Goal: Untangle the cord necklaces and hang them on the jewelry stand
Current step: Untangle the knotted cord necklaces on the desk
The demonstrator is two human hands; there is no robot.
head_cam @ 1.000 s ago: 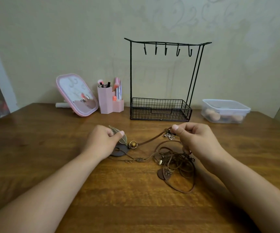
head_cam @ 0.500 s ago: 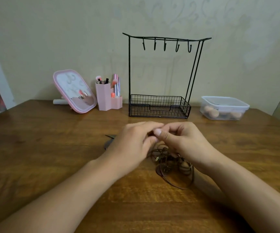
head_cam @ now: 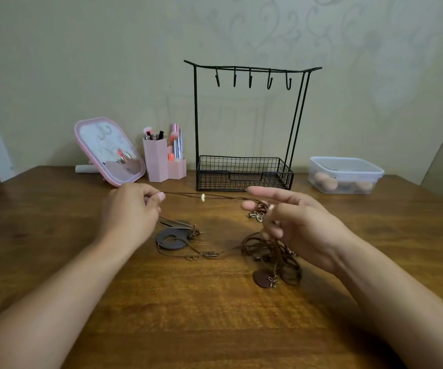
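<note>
you're mid-untangle: left hand (head_cam: 130,211) pinches one cord (head_cam: 188,195) taut, right hand (head_cam: 295,222) fingers hook the tangle (head_cam: 271,249); next, ease that strand free, slowly

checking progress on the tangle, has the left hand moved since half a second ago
Yes. The left hand has pulled left, away from the right hand. It was below the jewelry stand basket, and is now below the pink brush holder, pinching a stretched cord.

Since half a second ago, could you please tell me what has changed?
The left hand and right hand have drawn apart, stretching a cord with a pale bead between them. The tangle remains on the table; the jewelry stand hooks remain bare.
</note>
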